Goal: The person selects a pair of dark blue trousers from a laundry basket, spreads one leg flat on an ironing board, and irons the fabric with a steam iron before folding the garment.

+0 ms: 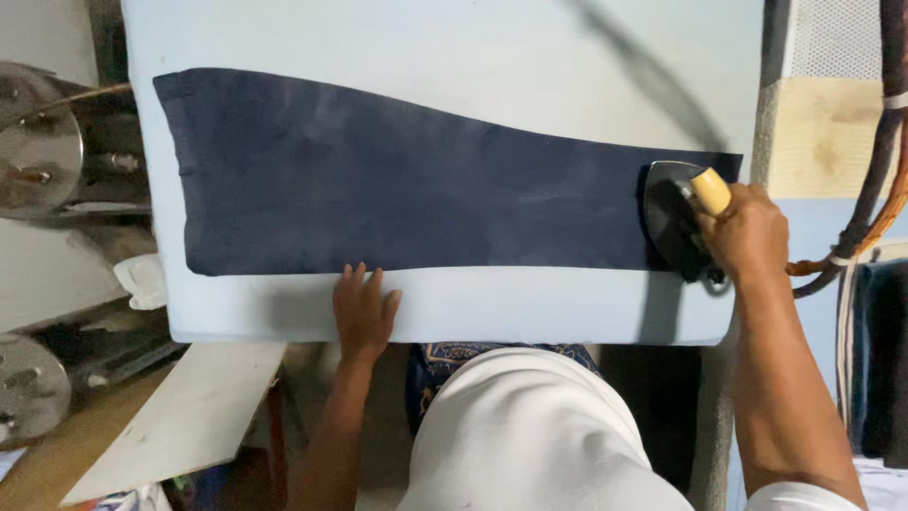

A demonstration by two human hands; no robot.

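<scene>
**Pressing a long navy cloth panel, iron at its narrow end**

White fabric of the person's shirt (530,435) fills the bottom of the view, closest to the camera, with a patterned blue garment just showing above it. Beyond the shirt lies a pale blue padded pressing board (473,38), and every place below is given relative to that board.

Across the middle of the board stretches a dark navy cloth panel (378,189), wide at the board's left end and tapering toward its right end. It lies flat, with its lower edge running straight and parallel to the board's near edge.

At the board's right end, the right hand (752,232) is closed around the yellow handle (710,189) of a dark metal iron (667,213), whose soleplate rests on the narrow tip of the cloth. A blurred dark cord (653,71) rises from the iron across the board's upper right.

Near the middle of the board's front edge, the left hand (364,308) lies open and flat, fingertips touching the lower edge of the cloth, holding nothing.

Judging from this, the cloth looks smooth along most of its length, with faint lighter patches; whether the whole length has been pressed cannot be told. The iron sits at the far right tip.

Left of the board stand round metal machine parts (33,151); right of it hang brown hoses (880,161).
</scene>
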